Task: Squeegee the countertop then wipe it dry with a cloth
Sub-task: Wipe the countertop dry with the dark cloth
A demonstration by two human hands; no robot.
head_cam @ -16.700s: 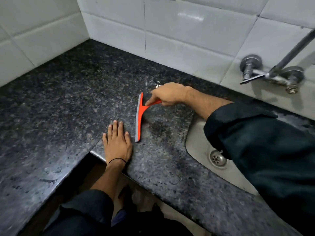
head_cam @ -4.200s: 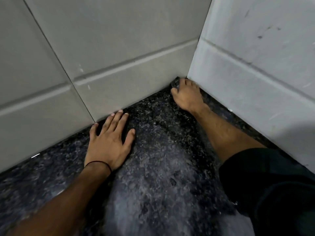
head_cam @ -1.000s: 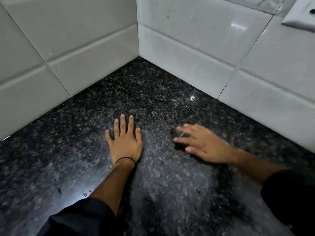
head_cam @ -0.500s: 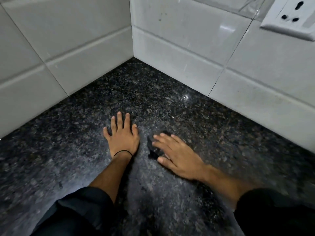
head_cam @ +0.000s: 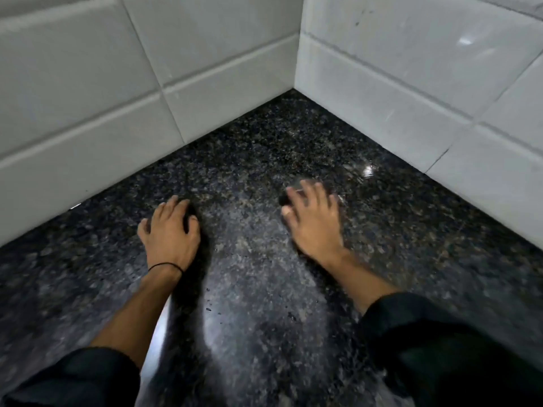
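Note:
The dark speckled granite countertop (head_cam: 258,289) fills the view and runs into a tiled corner. My right hand (head_cam: 314,221), motion-blurred, presses palm down on a small dark cloth (head_cam: 283,200). Only a dark edge of the cloth shows at the fingertips; the rest is hidden under the hand. About a hand's width to the left, my left hand (head_cam: 170,230) rests on the stone with fingers slightly curled and nothing in it. A thin black band circles its wrist. The squeegee is out of view.
White wall tiles rise on the left (head_cam: 88,98) and on the right (head_cam: 411,83), meeting at the corner (head_cam: 294,88) beyond both hands. A few water droplets (head_cam: 208,306) sit on the stone between my forearms. A light glare (head_cam: 367,171) marks the counter near the right wall.
My right hand has slid with the cloth to the right, away from my left hand and toward the right wall. My left hand's fingers have curled a little. The view has swung left toward the corner.

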